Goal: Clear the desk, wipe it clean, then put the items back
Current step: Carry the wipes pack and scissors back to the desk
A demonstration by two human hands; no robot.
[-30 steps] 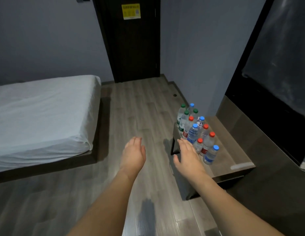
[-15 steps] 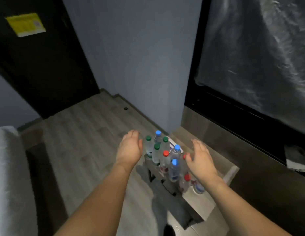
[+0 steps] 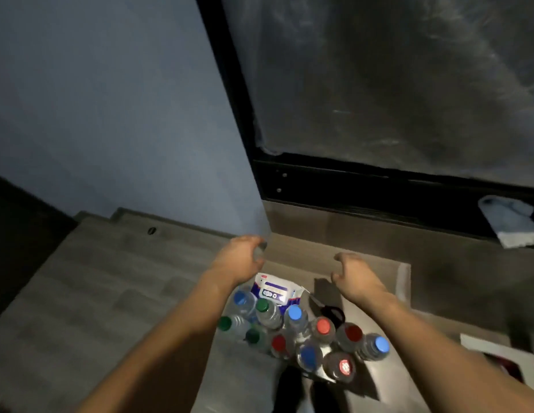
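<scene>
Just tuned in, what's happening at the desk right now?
A person stands over the desk, both arms stretched above a cluster of capped water bottles. The left hand and right hand hover with fingers loosely curled, holding nothing. A wipes packet lies behind the bottles. Nothing looks cleared yet.

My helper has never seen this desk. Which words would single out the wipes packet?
On the desk, find the cluster of capped bottles. Just beyond them lies the wipes packet: flat, white with a purple label, no cap.
</scene>
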